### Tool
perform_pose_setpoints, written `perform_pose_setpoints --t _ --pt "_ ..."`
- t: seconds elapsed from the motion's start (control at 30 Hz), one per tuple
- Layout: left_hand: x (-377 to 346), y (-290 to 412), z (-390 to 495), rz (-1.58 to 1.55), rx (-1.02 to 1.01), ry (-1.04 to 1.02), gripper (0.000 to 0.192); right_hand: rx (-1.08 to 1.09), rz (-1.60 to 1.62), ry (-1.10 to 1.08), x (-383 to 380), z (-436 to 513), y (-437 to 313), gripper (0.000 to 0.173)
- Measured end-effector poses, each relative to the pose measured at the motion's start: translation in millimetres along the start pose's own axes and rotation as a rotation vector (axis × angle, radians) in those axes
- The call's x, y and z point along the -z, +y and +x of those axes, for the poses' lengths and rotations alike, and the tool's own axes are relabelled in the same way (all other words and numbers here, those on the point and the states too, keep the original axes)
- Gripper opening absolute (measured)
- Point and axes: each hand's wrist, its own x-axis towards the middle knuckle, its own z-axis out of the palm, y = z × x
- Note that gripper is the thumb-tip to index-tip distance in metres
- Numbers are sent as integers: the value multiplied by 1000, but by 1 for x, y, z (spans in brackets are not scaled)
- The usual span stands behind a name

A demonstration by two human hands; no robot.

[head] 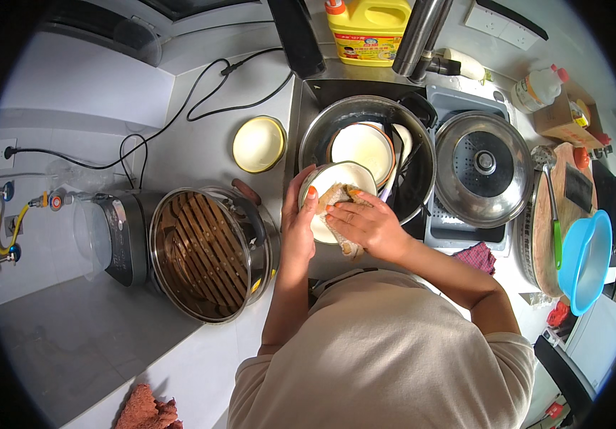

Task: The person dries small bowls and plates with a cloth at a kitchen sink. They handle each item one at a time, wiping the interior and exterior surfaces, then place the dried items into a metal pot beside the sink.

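My left hand (298,217) grips a cream-coloured bowl (334,177) by its left side, the thumb over the rim. The bowl is tilted towards me above the front of the sink. With my right hand (369,225) I press a tan cloth (348,244) against the inside of the bowl; one end of the cloth hangs over the near rim. Just beyond, a large metal pot (313,137) sits in the sink. It holds another white bowl (361,147), a pale-handled utensil and dark utensils, partly hidden by my bowl.
A yellow-rimmed bowl (258,145) rests on the counter left of the sink, behind a steamer pot with a slatted wooden rack (206,252). On the right, a domed metal lid (511,177) covers part of a grey drainer (442,236). A faucet (415,40) and a yellow detergent jug (369,27) stand behind.
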Motion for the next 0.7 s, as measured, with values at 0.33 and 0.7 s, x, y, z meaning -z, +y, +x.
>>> perform_pose_setpoints --t 0.33,0.7 --pt "12 10 2 97 196 -84 52 32 -318 -74 17 -8 22 27" --pt "-8 -4 -9 -103 68 101 56 -131 -40 -66 18 2 1 33"
